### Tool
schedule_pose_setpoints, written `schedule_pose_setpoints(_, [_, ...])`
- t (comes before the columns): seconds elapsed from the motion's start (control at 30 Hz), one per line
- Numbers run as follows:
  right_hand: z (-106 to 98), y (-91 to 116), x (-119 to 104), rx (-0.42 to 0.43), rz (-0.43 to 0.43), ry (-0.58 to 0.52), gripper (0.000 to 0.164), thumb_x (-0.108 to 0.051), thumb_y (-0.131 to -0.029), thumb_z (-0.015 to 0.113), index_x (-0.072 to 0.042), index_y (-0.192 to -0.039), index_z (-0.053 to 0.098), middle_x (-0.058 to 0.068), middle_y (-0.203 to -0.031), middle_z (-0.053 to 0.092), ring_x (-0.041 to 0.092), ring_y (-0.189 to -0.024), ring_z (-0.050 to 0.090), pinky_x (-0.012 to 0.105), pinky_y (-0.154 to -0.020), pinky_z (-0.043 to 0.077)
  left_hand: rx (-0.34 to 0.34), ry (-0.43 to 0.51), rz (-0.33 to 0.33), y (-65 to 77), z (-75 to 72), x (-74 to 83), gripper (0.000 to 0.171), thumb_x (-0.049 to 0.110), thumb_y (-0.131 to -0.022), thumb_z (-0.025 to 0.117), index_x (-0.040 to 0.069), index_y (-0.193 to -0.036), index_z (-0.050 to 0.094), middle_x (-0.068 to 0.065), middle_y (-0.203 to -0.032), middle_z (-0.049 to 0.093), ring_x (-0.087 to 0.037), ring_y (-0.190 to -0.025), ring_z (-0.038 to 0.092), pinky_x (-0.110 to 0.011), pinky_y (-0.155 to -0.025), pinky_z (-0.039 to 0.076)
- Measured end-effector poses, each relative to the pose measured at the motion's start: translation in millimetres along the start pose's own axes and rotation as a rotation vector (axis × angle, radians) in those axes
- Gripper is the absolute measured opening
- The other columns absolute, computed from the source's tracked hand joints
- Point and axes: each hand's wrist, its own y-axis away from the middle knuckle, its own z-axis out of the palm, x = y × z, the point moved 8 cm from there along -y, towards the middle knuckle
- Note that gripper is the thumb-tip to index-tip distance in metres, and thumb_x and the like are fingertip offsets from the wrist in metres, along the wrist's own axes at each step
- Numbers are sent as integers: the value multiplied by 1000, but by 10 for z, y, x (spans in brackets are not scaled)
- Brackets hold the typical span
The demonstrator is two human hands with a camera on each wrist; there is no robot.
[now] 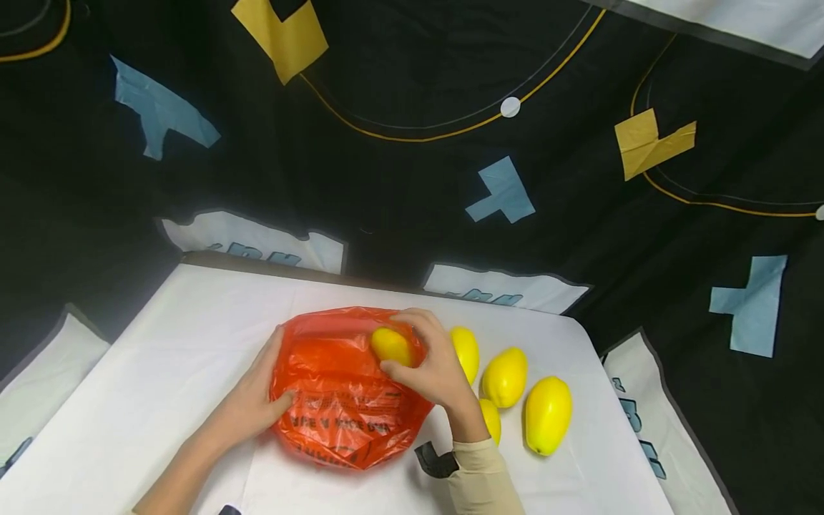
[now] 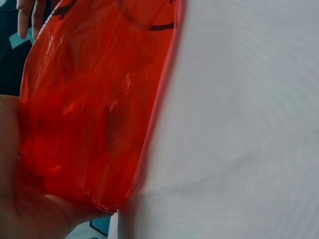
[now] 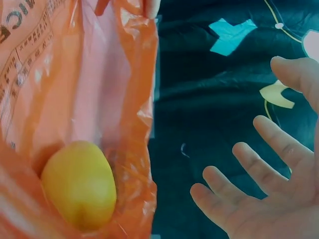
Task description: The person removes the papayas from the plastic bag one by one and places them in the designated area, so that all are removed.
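A red plastic bag point(image 1: 347, 400) with dark print lies on the white table, its mouth gaping towards the right. At its left edge my left hand point(image 1: 257, 397) grips the plastic, thumb on the near face; the left wrist view shows the bag point(image 2: 94, 114) against the palm. Just inside the mouth sits a yellow lemon point(image 1: 391, 346). My right hand point(image 1: 433, 357) is at the mouth beside this lemon. In the right wrist view the right hand point(image 3: 269, 184) has its fingers spread, apart from the lemon point(image 3: 79, 184), which rests within the bag's folds.
Several more lemons point(image 1: 548, 415) lie on the white tabletop point(image 1: 605, 458) to the right of the bag, some partly behind my right forearm. A black strap-like piece point(image 1: 438, 461) is by the right cuff. A black sheet point(image 1: 399, 179) with taped patches hangs behind the table.
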Motion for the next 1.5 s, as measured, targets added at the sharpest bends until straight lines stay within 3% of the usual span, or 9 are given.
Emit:
schedule_pose_setpoints(0.17, [138, -68, 37, -31, 14, 10, 56, -29, -71, 83, -37, -122, 61, -17, -126, 53, 12, -115, 49, 48, -87, 52, -1, 0, -9, -2, -10, 21, 106, 2, -82, 67, 17, -157, -7, -8, -163, 0, -35, -147, 8, -62, -112, 20])
schedule_pose_setpoints(0.4, [326, -121, 130, -106, 62, 57, 54, -32, -73, 81, -36, -122, 59, -13, -124, 57, 11, -114, 51, 50, -96, 48, -4, -2, -29, 10, -3, 10, 106, 4, -82, 67, 16, -157, -7, -8, -163, -1, -35, -147, 7, -61, -113, 18])
schedule_pose_setpoints(0.67, [438, -104, 284, -135, 112, 67, 57, -30, -72, 82, -32, -124, 59, -7, -124, 58, 24, -115, 54, 51, -100, 45, -1, 6, -22, 2, 7, 9, 107, 4, -81, 67, 16, -157, -6, -8, -163, -2, -33, -147, 6, -61, -113, 18])
schedule_pose_setpoints(1.03, [525, -45, 490, -160, 205, 237, 63, -39, -72, 81, -29, -130, 59, -18, -132, 50, 14, -114, 51, 43, -95, 50, 5, -13, -14, 20, -6, 5, 107, 5, -81, 68, 17, -157, -7, -6, -163, -3, -34, -147, 6, -61, -113, 18])
schedule_pose_setpoints(1.33, [608, -12, 560, -213, 252, 232, 61, -40, -71, 80, -28, -127, 61, -13, -140, 48, 14, -117, 49, 44, -93, 50, 2, -11, -21, 39, 5, -3, 106, 5, -82, 68, 16, -157, -6, -9, -163, 0, -35, -147, 9, -61, -112, 21])
schedule_pose_setpoints(1.5, [675, 1, 572, -241, 226, 231, 64, -39, -71, 80, -25, -130, 60, -10, -142, 47, 15, -122, 48, 44, -95, 48, -2, -11, -15, 22, -1, 15, 106, 5, -82, 67, 15, -157, -7, -9, -163, 0, -35, -147, 9, -62, -112, 21])
